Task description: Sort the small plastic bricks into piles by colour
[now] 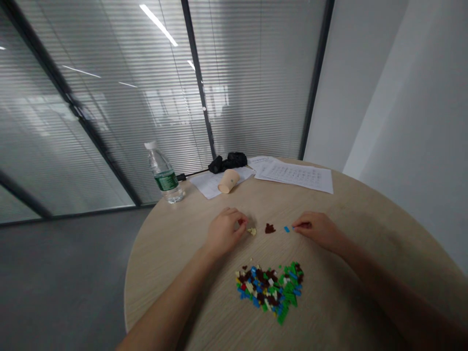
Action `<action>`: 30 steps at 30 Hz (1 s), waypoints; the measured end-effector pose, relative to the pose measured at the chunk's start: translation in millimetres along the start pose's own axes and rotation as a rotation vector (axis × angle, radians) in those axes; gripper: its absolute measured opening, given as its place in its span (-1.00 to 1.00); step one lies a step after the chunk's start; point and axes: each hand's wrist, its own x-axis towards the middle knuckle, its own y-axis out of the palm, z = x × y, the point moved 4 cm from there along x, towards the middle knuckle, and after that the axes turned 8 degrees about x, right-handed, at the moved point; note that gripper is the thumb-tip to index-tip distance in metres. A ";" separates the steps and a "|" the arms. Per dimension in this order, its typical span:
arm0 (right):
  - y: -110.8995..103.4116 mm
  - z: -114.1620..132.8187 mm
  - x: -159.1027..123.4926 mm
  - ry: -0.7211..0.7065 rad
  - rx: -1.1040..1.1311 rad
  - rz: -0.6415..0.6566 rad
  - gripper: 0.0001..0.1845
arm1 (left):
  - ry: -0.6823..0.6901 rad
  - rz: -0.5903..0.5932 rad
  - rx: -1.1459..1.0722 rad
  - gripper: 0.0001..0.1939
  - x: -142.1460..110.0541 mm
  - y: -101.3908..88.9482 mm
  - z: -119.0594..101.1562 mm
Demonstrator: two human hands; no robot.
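Note:
A pile of several small coloured bricks (pixel 272 291), green, blue, brown, cream and red, lies on the round wooden table (pixel 365 219) close to me. Beyond it sit three small sorted groups: cream pieces (pixel 252 231), brown pieces (pixel 269 228) and blue pieces (pixel 287 228). My left hand (pixel 224 230) rests on the table left of the cream pieces, fingers curled and pinched on a small red piece (pixel 240 222). My right hand (pixel 317 229) lies right of the blue pieces, its fingertips pinched together and touching them.
A water bottle (pixel 164 173) stands at the table's far left edge. A paper cup (pixel 228 181) lies on its side on a sheet of paper (pixel 206 184). Printed sheets (pixel 298 174) and a black bundle with a cable (pixel 228 161) lie at the back. Glass walls with blinds stand behind.

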 end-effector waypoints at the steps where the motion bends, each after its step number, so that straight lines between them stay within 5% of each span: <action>1: 0.9 -0.8 0.3 0.007 0.003 0.003 -0.82 | -0.004 0.002 0.001 -0.86 0.0 0.0 0.1; 16: 10.7 4.1 1.1 -0.110 0.160 -0.040 -0.68 | -0.003 0.007 -0.004 -0.86 -0.6 -1.3 -0.1; 24: 21.4 10.7 1.8 -0.186 0.100 0.003 -0.79 | -0.010 0.028 0.014 -0.87 -1.4 2.6 0.8; 30: 26.0 7.1 4.6 -0.150 0.051 -0.079 -0.80 | 0.028 0.068 0.014 -0.86 -2.1 7.2 -3.5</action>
